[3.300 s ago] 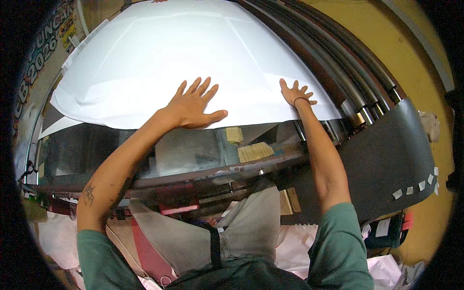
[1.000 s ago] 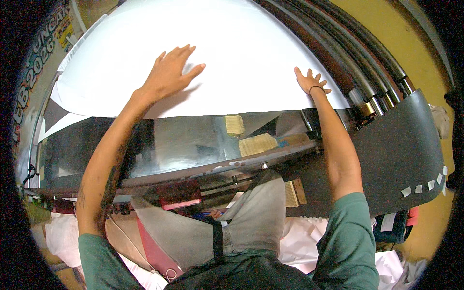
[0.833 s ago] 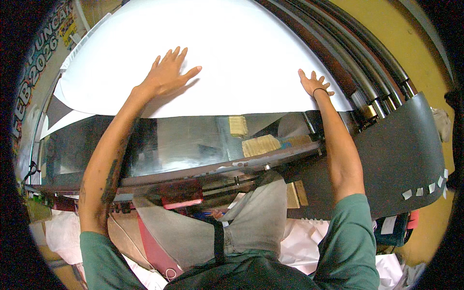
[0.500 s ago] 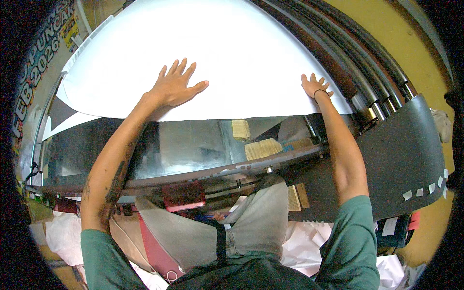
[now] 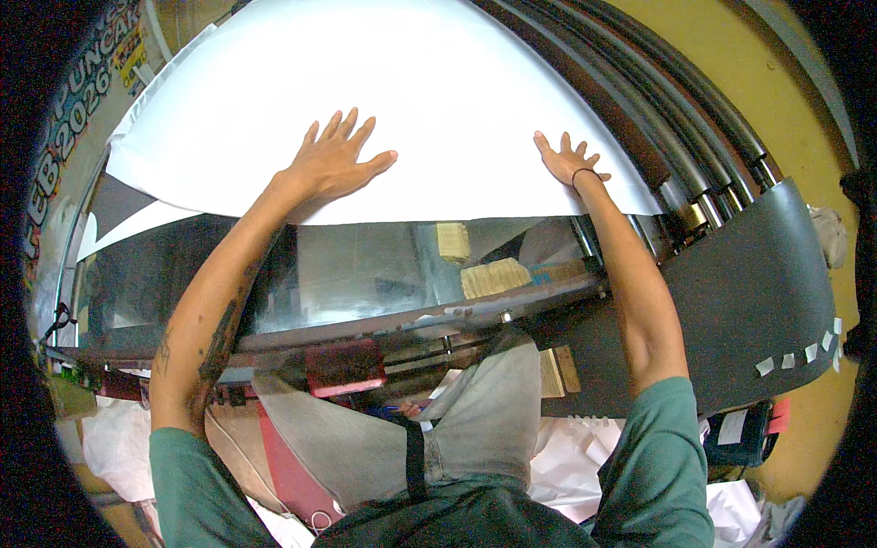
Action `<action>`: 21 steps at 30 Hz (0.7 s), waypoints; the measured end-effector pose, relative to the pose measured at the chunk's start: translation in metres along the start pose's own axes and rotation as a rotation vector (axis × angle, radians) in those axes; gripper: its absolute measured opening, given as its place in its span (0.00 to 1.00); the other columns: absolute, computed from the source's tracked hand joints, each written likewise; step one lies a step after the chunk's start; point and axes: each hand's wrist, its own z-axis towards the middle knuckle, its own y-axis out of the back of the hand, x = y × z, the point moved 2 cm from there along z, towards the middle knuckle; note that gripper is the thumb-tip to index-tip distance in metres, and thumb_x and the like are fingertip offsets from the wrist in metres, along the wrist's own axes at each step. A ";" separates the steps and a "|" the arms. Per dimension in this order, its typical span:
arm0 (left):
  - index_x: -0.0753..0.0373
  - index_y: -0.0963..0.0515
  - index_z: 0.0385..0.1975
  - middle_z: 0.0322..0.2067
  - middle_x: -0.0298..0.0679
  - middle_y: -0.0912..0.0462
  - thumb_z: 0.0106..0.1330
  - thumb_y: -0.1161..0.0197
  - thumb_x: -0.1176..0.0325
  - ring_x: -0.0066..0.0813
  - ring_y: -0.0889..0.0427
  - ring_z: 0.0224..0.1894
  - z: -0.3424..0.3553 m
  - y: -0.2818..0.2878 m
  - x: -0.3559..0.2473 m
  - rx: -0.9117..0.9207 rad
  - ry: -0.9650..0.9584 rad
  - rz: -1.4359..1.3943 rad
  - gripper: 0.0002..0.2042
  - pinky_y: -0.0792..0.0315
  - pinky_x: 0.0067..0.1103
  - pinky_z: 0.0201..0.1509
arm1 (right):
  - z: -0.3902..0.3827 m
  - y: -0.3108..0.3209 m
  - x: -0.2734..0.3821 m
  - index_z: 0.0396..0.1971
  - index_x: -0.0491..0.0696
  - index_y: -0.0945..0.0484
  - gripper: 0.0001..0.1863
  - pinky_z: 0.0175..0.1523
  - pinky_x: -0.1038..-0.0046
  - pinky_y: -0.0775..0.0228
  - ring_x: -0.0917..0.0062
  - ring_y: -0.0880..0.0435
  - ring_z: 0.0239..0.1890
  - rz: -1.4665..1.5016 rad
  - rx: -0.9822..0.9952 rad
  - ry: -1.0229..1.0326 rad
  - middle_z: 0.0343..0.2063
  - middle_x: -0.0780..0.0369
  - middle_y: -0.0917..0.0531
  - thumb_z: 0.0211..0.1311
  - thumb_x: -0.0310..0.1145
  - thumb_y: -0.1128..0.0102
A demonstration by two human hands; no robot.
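Observation:
A large white sheet (image 5: 411, 82) is spread over a glass-topped table (image 5: 365, 274). Its near edge runs across the glass in front of me. My left hand (image 5: 335, 163) rests on the sheet near that edge, palm down and fingers spread. Farther right, my right hand (image 5: 568, 163) lies on the sheet close to its right side, fingers also spread, with a thin dark band at the wrist. Neither hand holds anything.
Along the right run several long dark rollers (image 5: 703, 119), ending at a dark grey machine housing (image 5: 731, 301) with small pale tape pieces. Yellowish stacks (image 5: 493, 279) show through the glass. Crumpled white paper (image 5: 575, 461) lies below. A printed banner (image 5: 82, 110) stands at the far left.
My right hand has shifted left along the sheet, its fingers spreading wider. My left hand stays nearly in place.

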 end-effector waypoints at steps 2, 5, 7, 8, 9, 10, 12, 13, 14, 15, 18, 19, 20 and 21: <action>0.58 0.49 0.75 0.76 0.52 0.55 0.66 0.67 0.26 0.50 0.60 0.78 -0.001 0.000 -0.001 0.004 -0.010 -0.010 0.47 0.65 0.48 0.78 | -0.002 -0.003 0.000 0.77 0.60 0.56 0.59 0.68 0.25 0.80 0.45 0.68 0.77 0.000 -0.009 -0.008 0.77 0.51 0.61 0.52 0.85 0.72; 0.58 0.50 0.76 0.76 0.52 0.56 0.67 0.65 0.27 0.50 0.61 0.78 -0.001 0.002 -0.003 0.024 -0.020 -0.018 0.46 0.66 0.48 0.79 | -0.002 -0.005 -0.001 0.77 0.61 0.56 0.58 0.68 0.25 0.79 0.45 0.68 0.77 -0.025 -0.012 -0.009 0.77 0.53 0.61 0.53 0.84 0.73; 0.59 0.51 0.76 0.76 0.53 0.58 0.70 0.64 0.30 0.50 0.61 0.78 -0.002 0.003 -0.003 0.054 -0.014 -0.009 0.44 0.66 0.47 0.79 | 0.000 -0.004 -0.005 0.77 0.61 0.56 0.57 0.68 0.25 0.79 0.45 0.67 0.77 -0.031 -0.010 -0.015 0.77 0.54 0.61 0.53 0.84 0.72; 0.59 0.51 0.76 0.76 0.53 0.57 0.70 0.63 0.30 0.50 0.61 0.78 -0.001 0.002 -0.004 0.049 -0.036 -0.024 0.44 0.66 0.47 0.79 | 0.002 -0.005 -0.006 0.77 0.61 0.56 0.57 0.68 0.25 0.79 0.45 0.67 0.77 -0.029 -0.004 -0.003 0.77 0.54 0.61 0.53 0.84 0.72; 0.59 0.51 0.76 0.76 0.53 0.57 0.70 0.63 0.30 0.50 0.61 0.78 -0.004 0.005 -0.003 0.042 -0.038 -0.026 0.44 0.66 0.47 0.79 | 0.002 -0.003 -0.004 0.77 0.62 0.56 0.57 0.68 0.24 0.79 0.46 0.66 0.77 -0.021 -0.017 0.003 0.77 0.55 0.60 0.53 0.84 0.71; 0.60 0.51 0.76 0.76 0.53 0.57 0.70 0.63 0.30 0.50 0.61 0.78 -0.003 0.003 -0.003 0.042 -0.040 -0.034 0.44 0.66 0.47 0.78 | 0.003 -0.004 -0.007 0.77 0.62 0.56 0.58 0.68 0.24 0.80 0.45 0.66 0.77 -0.011 -0.022 -0.006 0.77 0.55 0.60 0.52 0.85 0.70; 0.60 0.52 0.76 0.76 0.53 0.57 0.69 0.64 0.29 0.50 0.61 0.78 -0.005 0.004 -0.003 0.048 -0.048 -0.048 0.45 0.66 0.49 0.78 | 0.003 -0.003 -0.007 0.77 0.62 0.56 0.57 0.67 0.24 0.79 0.44 0.66 0.77 -0.032 -0.030 -0.015 0.77 0.54 0.60 0.53 0.85 0.70; 0.60 0.52 0.76 0.76 0.53 0.56 0.68 0.64 0.28 0.51 0.60 0.78 -0.005 0.003 -0.004 0.037 -0.051 -0.063 0.46 0.66 0.49 0.78 | 0.004 -0.003 -0.009 0.77 0.62 0.56 0.57 0.67 0.24 0.79 0.44 0.66 0.77 -0.032 -0.025 -0.006 0.77 0.54 0.60 0.53 0.85 0.71; 0.60 0.52 0.76 0.76 0.53 0.56 0.68 0.65 0.28 0.52 0.60 0.78 -0.004 0.003 -0.004 0.051 -0.047 -0.068 0.46 0.65 0.50 0.78 | 0.004 -0.002 -0.009 0.77 0.62 0.56 0.57 0.67 0.24 0.79 0.43 0.66 0.77 -0.033 -0.026 -0.009 0.77 0.53 0.60 0.53 0.85 0.71; 0.58 0.53 0.76 0.76 0.51 0.58 0.67 0.67 0.27 0.51 0.62 0.78 -0.002 0.002 -0.004 0.048 -0.048 -0.057 0.46 0.67 0.49 0.78 | 0.004 -0.001 -0.011 0.77 0.62 0.56 0.57 0.68 0.25 0.79 0.43 0.66 0.77 -0.043 -0.033 -0.006 0.77 0.53 0.60 0.54 0.85 0.71; 0.58 0.54 0.76 0.76 0.51 0.59 0.67 0.68 0.27 0.52 0.63 0.78 -0.001 0.001 -0.006 0.048 -0.064 -0.073 0.46 0.67 0.49 0.78 | 0.006 0.000 -0.014 0.77 0.63 0.56 0.57 0.69 0.26 0.76 0.43 0.64 0.77 -0.053 -0.022 -0.018 0.77 0.54 0.59 0.53 0.85 0.72; 0.59 0.53 0.76 0.76 0.53 0.57 0.67 0.67 0.27 0.54 0.61 0.78 -0.003 0.001 -0.006 0.027 -0.077 -0.073 0.47 0.66 0.50 0.78 | 0.006 0.000 -0.014 0.77 0.63 0.56 0.57 0.69 0.26 0.76 0.44 0.64 0.77 -0.036 -0.023 -0.013 0.77 0.54 0.59 0.53 0.85 0.71; 0.60 0.52 0.75 0.75 0.55 0.56 0.68 0.66 0.27 0.56 0.60 0.77 -0.002 0.001 -0.007 0.019 -0.089 -0.068 0.47 0.65 0.51 0.77 | 0.007 0.000 -0.015 0.77 0.63 0.55 0.57 0.69 0.26 0.76 0.44 0.64 0.77 -0.045 -0.023 -0.020 0.77 0.54 0.58 0.53 0.85 0.71; 0.60 0.52 0.76 0.76 0.54 0.57 0.68 0.67 0.27 0.56 0.60 0.78 -0.003 0.001 -0.007 0.023 -0.087 -0.066 0.47 0.66 0.51 0.78 | 0.007 0.001 -0.015 0.77 0.62 0.55 0.56 0.69 0.26 0.75 0.44 0.64 0.77 -0.029 -0.026 -0.019 0.77 0.54 0.58 0.54 0.84 0.70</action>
